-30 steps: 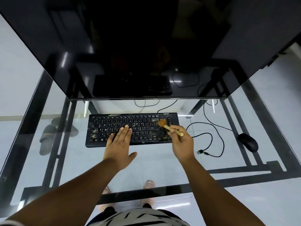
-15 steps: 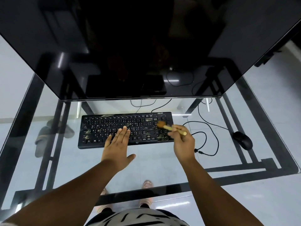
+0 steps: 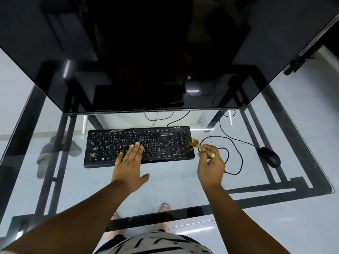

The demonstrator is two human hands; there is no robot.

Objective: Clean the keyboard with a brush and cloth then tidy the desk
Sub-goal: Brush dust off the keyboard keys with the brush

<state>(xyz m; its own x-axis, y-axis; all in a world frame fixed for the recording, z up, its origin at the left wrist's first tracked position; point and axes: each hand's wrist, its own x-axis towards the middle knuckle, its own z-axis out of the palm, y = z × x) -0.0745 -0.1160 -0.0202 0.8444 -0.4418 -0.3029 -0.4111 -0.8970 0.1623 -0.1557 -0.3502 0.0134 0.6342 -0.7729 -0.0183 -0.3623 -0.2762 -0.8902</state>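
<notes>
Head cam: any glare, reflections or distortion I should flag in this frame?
Head view: the dark monitor mirrors the desk and light streaks; the glass desk shows glare strips and the floor beneath it; wide-angle bending splays straight edges outward; keyboard, left hand, right hand and brush reasonably sharp.

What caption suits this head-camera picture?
Left hand steadies the keyboard while right hand brushes its right edge with a brush.
</notes>
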